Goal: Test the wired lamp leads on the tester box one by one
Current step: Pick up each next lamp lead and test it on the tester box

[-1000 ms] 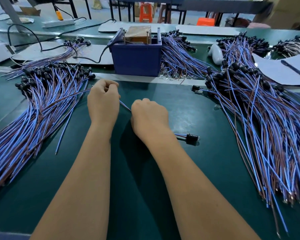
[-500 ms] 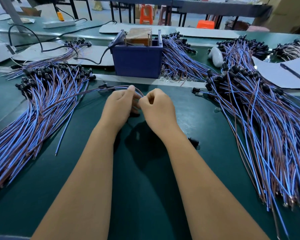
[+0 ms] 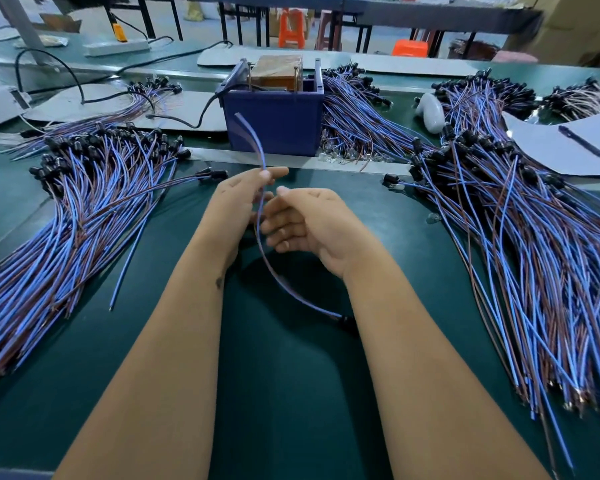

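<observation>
My left hand (image 3: 236, 206) pinches one blue-and-brown lamp lead (image 3: 257, 143) between thumb and forefinger. The lead's free ends rise toward the blue tester box (image 3: 274, 123), which stands just behind my hands with two metal pins on top. Its lower length curves down between my forearms to a black lamp socket (image 3: 345, 322) beside my right forearm. My right hand (image 3: 305, 223) is palm-left next to the lead, fingers loosely curled; whether they touch the wire is unclear.
A big pile of leads (image 3: 84, 202) fans out on the left of the green mat, a larger pile (image 3: 516, 237) on the right. More leads (image 3: 354, 116) lie beside the box. Paper with a pen (image 3: 581, 142) sits at far right. A black cable (image 3: 194, 116) runs to the box.
My hands have come apart from a shared pinch. The lead's ends now stick up toward the box, the right hand has turned palm-left, and the socket has slid toward me.
</observation>
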The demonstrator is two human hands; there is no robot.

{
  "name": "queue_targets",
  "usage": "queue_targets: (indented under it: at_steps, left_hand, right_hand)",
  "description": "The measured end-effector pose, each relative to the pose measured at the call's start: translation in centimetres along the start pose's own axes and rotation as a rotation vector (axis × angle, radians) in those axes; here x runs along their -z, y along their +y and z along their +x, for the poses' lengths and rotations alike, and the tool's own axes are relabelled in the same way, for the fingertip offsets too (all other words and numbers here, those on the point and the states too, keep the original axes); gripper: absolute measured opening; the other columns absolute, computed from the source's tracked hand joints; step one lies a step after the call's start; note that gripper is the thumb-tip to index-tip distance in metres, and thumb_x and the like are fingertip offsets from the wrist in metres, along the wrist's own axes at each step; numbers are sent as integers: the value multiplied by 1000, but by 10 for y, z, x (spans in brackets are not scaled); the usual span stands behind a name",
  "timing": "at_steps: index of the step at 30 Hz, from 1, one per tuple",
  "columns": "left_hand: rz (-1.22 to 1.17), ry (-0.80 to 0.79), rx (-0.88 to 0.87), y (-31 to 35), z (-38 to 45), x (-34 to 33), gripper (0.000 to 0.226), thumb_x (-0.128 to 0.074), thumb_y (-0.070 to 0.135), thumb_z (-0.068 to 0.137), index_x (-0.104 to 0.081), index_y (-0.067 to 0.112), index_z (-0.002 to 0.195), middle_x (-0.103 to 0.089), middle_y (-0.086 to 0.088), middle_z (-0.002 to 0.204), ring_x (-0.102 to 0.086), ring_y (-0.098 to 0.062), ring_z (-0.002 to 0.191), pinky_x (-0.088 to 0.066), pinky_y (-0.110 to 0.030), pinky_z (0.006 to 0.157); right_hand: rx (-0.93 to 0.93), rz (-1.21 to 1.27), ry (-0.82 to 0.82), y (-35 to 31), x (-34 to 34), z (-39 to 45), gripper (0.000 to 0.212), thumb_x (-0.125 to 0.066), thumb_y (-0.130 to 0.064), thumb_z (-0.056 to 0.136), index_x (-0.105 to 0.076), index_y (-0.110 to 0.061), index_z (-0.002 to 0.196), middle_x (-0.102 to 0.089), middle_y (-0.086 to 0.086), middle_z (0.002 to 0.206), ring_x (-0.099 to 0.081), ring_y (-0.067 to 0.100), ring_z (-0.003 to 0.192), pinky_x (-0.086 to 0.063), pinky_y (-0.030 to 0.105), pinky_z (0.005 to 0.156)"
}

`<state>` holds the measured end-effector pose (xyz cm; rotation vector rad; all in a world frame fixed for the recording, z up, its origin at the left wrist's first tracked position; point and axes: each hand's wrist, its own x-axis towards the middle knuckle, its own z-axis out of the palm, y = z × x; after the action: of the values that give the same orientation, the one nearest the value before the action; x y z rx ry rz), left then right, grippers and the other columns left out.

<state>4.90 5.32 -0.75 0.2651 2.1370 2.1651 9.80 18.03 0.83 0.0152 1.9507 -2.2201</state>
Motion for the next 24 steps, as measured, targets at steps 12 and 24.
queue_targets:
  at_steps: [12,24]
  left_hand:
    - [152,-19,-133,-7,-6,-18,12,-70,13,90,-77,22,88,-76,3,81,-67,-6,78,-55,-26,82]
    - [30,114,-15,-7,2,-13,18,-56,16,98,-67,20,85,-70,8,66,-66,-6,66,-52,-20,67]
  right_hand:
    - [190,12,420,12,11,11,5,-61,-9,95,-57,-12,98,-61,6,75,-56,10,51,-51,24,53]
    - [215,266,486,9,20,12,13,-38,-15,106,-45,-17,94,-65,2,67,-65,14,55,-56,25,57]
